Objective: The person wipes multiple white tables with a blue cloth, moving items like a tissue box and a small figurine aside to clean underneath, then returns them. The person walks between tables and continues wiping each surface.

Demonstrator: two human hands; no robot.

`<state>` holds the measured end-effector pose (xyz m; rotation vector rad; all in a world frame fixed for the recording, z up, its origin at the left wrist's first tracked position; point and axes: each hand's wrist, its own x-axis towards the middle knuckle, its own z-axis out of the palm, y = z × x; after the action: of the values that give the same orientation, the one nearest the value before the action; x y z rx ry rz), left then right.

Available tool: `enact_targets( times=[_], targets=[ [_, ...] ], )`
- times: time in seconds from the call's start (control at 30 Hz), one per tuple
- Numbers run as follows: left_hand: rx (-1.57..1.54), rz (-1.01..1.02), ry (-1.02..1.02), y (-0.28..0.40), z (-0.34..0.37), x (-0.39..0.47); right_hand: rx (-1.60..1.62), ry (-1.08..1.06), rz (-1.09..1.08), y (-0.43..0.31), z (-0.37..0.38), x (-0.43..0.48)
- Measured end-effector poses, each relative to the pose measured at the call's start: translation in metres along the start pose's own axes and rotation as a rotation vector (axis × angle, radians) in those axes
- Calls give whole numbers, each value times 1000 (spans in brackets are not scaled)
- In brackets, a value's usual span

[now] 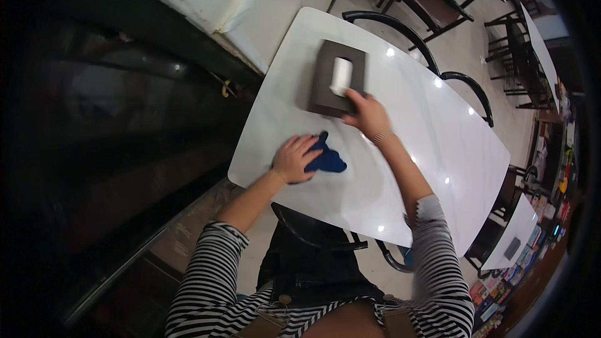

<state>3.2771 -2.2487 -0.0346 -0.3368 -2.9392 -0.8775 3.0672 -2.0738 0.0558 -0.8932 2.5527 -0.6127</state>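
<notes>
A white marble-look table (413, 117) spreads out before me. On its left part, my left hand (295, 159) presses flat over a crumpled dark blue cloth (328, 160), whose free end sticks out to the right of my fingers. Further up the table, my right hand (368, 112) grips the near right corner of a dark brown tissue box (328, 98), thumb on top. A white tissue (342, 76) shows in the box's oval opening. The box is slightly blurred, and I cannot tell whether it rests on the tabletop or is lifted a little.
Black curved chair backs stand along the table's far side (399, 21) and near side (319, 239). A white wall block (281, 9) adjoins the far left edge. Further tables (514, 234) and brown-seated chairs (429, 2) stand to the right, near shelves with packaged goods (526, 258).
</notes>
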Motion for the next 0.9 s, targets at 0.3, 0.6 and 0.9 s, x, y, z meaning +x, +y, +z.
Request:
enact_targets(
  times=[0.3, 0.6, 0.9],
  targets=[
    [261, -515, 396, -148, -33, 273, 28, 216, 629, 143, -7, -321],
    [-211, 198, -124, 11, 11, 138, 378, 725, 1020, 179, 17, -370],
    [322, -613, 510, -137, -20, 329, -154, 837, 1132, 162, 22, -319]
  ],
)
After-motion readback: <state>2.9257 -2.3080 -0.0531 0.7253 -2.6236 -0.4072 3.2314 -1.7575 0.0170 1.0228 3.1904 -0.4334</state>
